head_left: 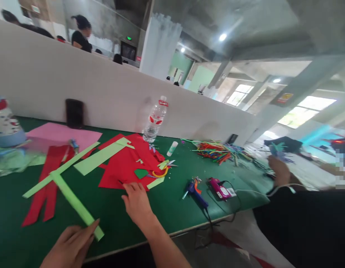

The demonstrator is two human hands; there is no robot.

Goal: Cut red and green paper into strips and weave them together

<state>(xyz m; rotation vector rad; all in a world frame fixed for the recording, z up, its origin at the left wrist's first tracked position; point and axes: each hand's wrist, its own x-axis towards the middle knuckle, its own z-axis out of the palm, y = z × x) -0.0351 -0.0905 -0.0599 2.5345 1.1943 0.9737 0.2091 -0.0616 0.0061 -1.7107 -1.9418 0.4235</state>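
My left hand [73, 243] is closed on the lower end of a folded light green paper strip [74, 203] at the table's front edge. Its far end meets a second light green strip [38, 186], making a T-like shape over red paper strips [51, 167]. My right hand [137, 201] has thumb and fingers apart, the fingertips at the edge of red paper sheets [113, 176]. A small dark mark or thin thing shows at those fingertips, too small to name. Scissors with yellow handles [161, 172] and a green paper scrap [140, 174] lie just beyond.
A glue stick [172, 149] and water bottle [155, 121] stand behind the paper. Right of my hand lie a glue gun [197, 193], a pink corded device [219, 189] and colourful pipe cleaners [214, 150]. A co-worker's hand [278, 171] is at far right. A partition [105, 89] borders the back.
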